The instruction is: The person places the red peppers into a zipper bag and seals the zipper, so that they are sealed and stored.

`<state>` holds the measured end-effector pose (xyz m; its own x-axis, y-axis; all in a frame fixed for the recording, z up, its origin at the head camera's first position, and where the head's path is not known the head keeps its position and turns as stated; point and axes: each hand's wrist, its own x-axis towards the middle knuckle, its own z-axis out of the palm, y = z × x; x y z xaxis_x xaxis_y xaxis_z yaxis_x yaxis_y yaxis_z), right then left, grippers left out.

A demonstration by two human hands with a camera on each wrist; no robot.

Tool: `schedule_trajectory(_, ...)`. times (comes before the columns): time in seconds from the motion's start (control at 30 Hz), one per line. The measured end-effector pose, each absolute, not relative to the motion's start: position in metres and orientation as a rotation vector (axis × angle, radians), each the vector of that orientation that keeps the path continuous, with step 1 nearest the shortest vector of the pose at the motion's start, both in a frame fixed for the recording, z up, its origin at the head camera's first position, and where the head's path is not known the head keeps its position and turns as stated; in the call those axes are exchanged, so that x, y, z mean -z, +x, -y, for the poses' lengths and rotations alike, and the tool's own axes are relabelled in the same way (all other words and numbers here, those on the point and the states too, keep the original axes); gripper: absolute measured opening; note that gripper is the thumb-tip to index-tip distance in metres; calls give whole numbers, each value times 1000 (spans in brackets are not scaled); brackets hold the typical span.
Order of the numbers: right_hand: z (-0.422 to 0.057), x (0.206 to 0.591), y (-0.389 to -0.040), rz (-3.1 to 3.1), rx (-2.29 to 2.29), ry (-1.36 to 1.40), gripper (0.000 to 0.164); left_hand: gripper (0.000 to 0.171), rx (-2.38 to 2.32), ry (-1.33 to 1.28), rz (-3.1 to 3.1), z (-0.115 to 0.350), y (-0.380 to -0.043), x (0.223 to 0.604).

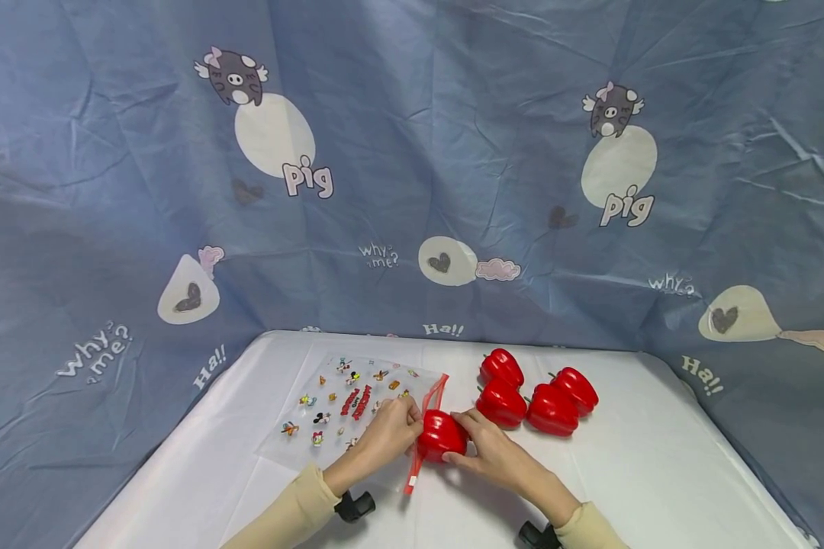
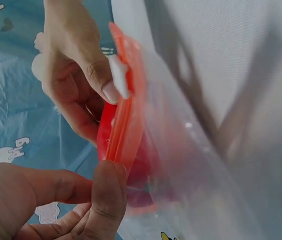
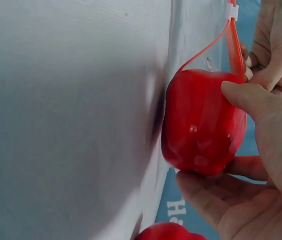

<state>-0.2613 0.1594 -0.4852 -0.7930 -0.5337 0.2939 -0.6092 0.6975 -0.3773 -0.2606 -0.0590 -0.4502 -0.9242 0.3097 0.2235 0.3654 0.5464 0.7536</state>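
Note:
A clear zip bag (image 1: 343, 396) with cartoon prints and a red zip edge lies on the white table. My left hand (image 1: 393, 428) pinches the upper edge of the bag's mouth between thumb and fingers. My right hand (image 1: 487, 451) grips a red bell pepper (image 3: 203, 122), thumb on one side and fingers on the other. That pepper sits in the bag's mouth, partly past the red zip strip (image 2: 125, 115); through the clear plastic its inner end shows in the left wrist view. A white slider (image 3: 232, 11) sits on the strip near one end.
Several more red bell peppers (image 1: 552, 409) stand grouped to the right, behind my right hand. The white table (image 1: 645, 473) reaches back to a blue printed cloth (image 1: 398, 191) hanging behind it.

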Motion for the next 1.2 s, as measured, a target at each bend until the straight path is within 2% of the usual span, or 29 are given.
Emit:
schedule_trajectory(0.33,-157,485,-261,2744,-623,932,63,10,1303,-600,2694,58,-262,451)
schedule_trajectory(0.73,-155,493,-261,2737,-749,891,58,11,1236,-634,2680,58,-259,450)
schedule_trajectory(1.2,-151,494,-260,2685,-871,859,61,10,1209,-635,2689,55,-255,444)
